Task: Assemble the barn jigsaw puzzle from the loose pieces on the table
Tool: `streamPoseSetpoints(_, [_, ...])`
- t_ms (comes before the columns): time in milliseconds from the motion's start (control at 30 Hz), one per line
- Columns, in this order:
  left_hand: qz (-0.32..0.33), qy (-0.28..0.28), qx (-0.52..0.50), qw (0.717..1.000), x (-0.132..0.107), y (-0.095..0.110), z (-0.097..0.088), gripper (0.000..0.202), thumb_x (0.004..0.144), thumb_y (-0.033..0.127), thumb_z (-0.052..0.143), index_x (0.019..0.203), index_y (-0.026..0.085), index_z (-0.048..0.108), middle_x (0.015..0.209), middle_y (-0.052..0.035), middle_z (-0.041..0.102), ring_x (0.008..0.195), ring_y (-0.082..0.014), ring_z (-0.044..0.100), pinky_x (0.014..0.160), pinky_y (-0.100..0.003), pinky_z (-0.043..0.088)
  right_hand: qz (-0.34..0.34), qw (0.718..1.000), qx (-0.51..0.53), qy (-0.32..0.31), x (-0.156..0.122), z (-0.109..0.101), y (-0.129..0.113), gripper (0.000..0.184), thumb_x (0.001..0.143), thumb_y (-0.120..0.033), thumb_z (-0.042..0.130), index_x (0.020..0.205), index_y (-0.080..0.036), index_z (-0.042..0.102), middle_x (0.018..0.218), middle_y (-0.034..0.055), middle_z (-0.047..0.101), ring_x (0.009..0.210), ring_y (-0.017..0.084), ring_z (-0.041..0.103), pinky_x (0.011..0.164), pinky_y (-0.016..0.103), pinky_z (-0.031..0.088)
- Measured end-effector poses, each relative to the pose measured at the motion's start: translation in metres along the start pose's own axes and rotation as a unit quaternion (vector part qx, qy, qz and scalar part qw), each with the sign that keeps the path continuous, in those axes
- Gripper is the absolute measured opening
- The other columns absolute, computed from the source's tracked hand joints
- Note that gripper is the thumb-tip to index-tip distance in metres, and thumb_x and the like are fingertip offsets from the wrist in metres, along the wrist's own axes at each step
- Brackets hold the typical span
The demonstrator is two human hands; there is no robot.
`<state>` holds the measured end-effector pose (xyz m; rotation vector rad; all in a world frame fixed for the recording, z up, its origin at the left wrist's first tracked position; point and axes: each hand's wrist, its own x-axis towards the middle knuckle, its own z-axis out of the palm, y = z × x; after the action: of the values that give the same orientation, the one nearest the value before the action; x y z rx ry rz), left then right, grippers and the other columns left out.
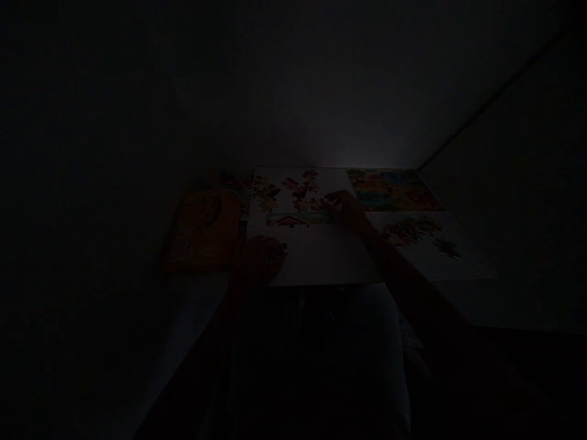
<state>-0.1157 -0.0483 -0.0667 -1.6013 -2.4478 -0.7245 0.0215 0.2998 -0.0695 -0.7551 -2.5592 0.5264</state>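
The picture is very dark. My left hand [257, 255] is at the near left edge of the white board [321, 260], closed on a puzzle piece [280, 249] that shows at its fingertips. Over the middle of the board, my right hand [346, 209] reaches in with bent fingers, its tips at a small puzzle piece [317, 205]. Just below them runs a joined strip of puzzle [288, 220] with a red roof shape. Loose puzzle pieces [266, 194] lie scattered beyond the strip.
An orange box [204, 226] stands left of the board, with more colourful pieces [238, 183] behind it. A colourful picture sheet [394, 189] lies at the far right. In front of it is a heap of pieces [410, 231], with a smaller cluster [447, 247] beside it.
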Motion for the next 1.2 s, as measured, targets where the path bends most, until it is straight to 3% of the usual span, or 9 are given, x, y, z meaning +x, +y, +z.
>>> streamPoseSetpoints(133, [0.007, -0.002, 0.0, 1.0, 0.004, 0.001, -0.005, 0.04, 0.107, 0.049, 0.069, 0.138, 0.027, 0.08, 0.139, -0.0159, 0.082, 0.133, -0.0382, 0.075, 0.123, -0.063, 0.057, 0.082, 0.996, -0.032, -0.018, 0.087, 0.015, 0.005, 0.039, 0.11, -0.04, 0.064, 0.14, -0.018, 0.075, 0.146, 0.0215, 0.073, 0.125, 0.033, 0.072, 0.11, 0.051, 0.055])
streamPoseSetpoints(233, [0.017, 0.009, -0.004, 1.0, 0.005, 0.003, -0.007, 0.034, 0.105, 0.048, 0.071, 0.129, 0.027, 0.082, 0.131, -0.0167, 0.083, 0.125, -0.038, 0.077, 0.114, -0.062, 0.062, 0.123, 0.989, -0.07, -0.033, 0.125, 0.024, 0.007, 0.049, 0.109, -0.046, 0.07, 0.145, -0.013, 0.075, 0.155, 0.0276, 0.067, 0.135, 0.038, 0.068, 0.116, 0.054, 0.053])
streamPoseSetpoints(433, [0.044, 0.058, 0.023, 0.997, 0.003, 0.001, 0.0, 0.027, 0.108, 0.045, 0.069, 0.118, 0.022, 0.079, 0.123, -0.0155, 0.083, 0.117, -0.0341, 0.077, 0.106, -0.055, 0.065, 0.144, 0.986, -0.05, -0.062, 0.155, 0.033, 0.016, 0.047, 0.094, -0.059, 0.085, 0.123, -0.022, 0.084, 0.141, 0.0225, 0.075, 0.132, 0.043, 0.071, 0.113, 0.057, 0.055])
streamPoseSetpoints(567, [0.054, 0.044, 0.029, 0.997, 0.002, 0.0, 0.001, 0.028, 0.108, 0.046, 0.07, 0.123, 0.023, 0.079, 0.126, -0.0144, 0.083, 0.12, -0.0334, 0.077, 0.108, -0.053, 0.063, 0.156, 0.987, 0.028, -0.016, 0.157, 0.035, 0.017, 0.041, 0.089, -0.051, 0.089, 0.115, -0.023, 0.077, 0.126, 0.0186, 0.081, 0.124, 0.04, 0.074, 0.112, 0.058, 0.054])
streamPoseSetpoints(667, [0.044, 0.023, 0.026, 0.998, 0.001, -0.001, 0.001, 0.036, 0.109, 0.046, 0.07, 0.135, 0.024, 0.078, 0.13, -0.0143, 0.083, 0.123, -0.0343, 0.078, 0.113, -0.055, 0.061, 0.11, 0.981, 0.147, 0.054, 0.15, 0.031, 0.014, 0.031, 0.093, -0.05, 0.082, 0.107, -0.025, 0.069, 0.117, 0.0136, 0.082, 0.113, 0.031, 0.076, 0.104, 0.05, 0.058])
streamPoseSetpoints(767, [0.031, 0.008, 0.036, 0.999, -0.001, -0.003, 0.003, 0.049, 0.11, 0.051, 0.069, 0.149, 0.022, 0.075, 0.138, -0.0156, 0.083, 0.131, -0.0372, 0.077, 0.125, -0.062, 0.054, 0.052, 0.963, 0.253, 0.079, 0.129, 0.023, 0.007, 0.04, 0.088, -0.06, 0.084, 0.1, -0.027, 0.066, 0.103, 0.0075, 0.081, 0.1, 0.026, 0.075, 0.094, 0.043, 0.061])
streamPoseSetpoints(900, [0.019, -0.008, 0.042, 0.999, -0.003, -0.003, 0.006, 0.05, 0.111, 0.054, 0.066, 0.149, 0.023, 0.076, 0.143, -0.0151, 0.082, 0.138, -0.0369, 0.075, 0.13, -0.064, 0.049, -0.005, 0.954, 0.297, 0.031, 0.069, 0.019, -0.013, 0.049, 0.082, -0.07, 0.089, 0.096, -0.027, 0.07, 0.099, 0.0063, 0.082, 0.095, 0.027, 0.076, 0.09, 0.044, 0.063])
streamPoseSetpoints(1033, [0.02, -0.027, 0.044, 0.998, -0.001, 0.001, 0.004, 0.052, 0.11, 0.058, 0.069, 0.148, 0.024, 0.076, 0.144, -0.0143, 0.082, 0.139, -0.0353, 0.074, 0.133, -0.061, 0.046, -0.027, 0.944, 0.326, -0.041, 0.005, 0.034, -0.047, 0.04, 0.089, -0.064, 0.089, 0.102, -0.028, 0.076, 0.106, 0.0079, 0.085, 0.099, 0.028, 0.08, 0.092, 0.046, 0.065])
streamPoseSetpoints(1200, [-0.024, -0.013, 0.05, 0.998, 0.003, 0.004, 0.004, 0.059, 0.112, 0.059, 0.063, 0.154, 0.017, 0.067, 0.152, -0.0192, 0.075, 0.14, -0.0363, 0.071, 0.121, -0.053, 0.056, -0.042, 0.959, 0.262, -0.096, -0.025, 0.057, -0.084, 0.022, 0.101, -0.046, 0.081, 0.11, -0.026, 0.081, 0.115, 0.0102, 0.087, 0.107, 0.029, 0.082, 0.099, 0.047, 0.065])
